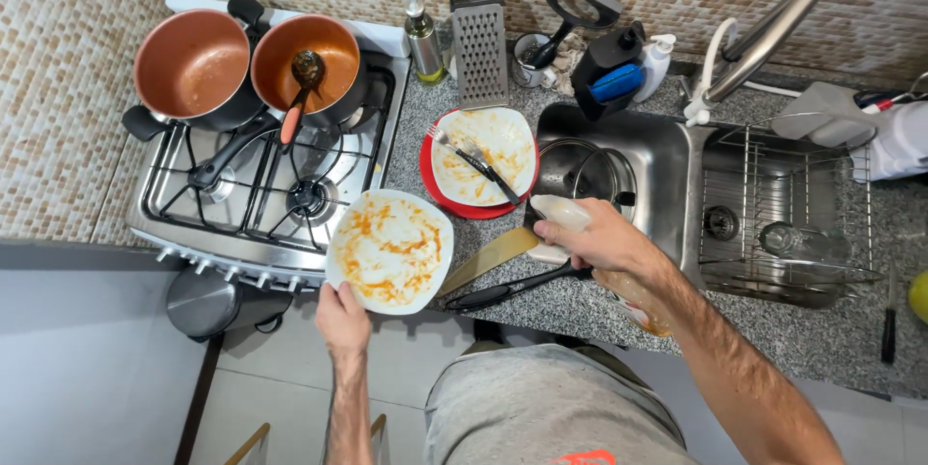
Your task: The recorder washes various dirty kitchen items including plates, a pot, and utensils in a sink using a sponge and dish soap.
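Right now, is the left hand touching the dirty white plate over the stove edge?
Touching. The head view shows the left hand gripping the near rim of the sauce-smeared white plate, with the fingers hidden under the edge.

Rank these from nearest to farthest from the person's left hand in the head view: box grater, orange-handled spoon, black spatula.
From the left hand:
1. Black spatula, on the counter to the right.
2. Orange-handled spoon, in the right-hand pot on the stove.
3. Box grater, upright against the back wall.
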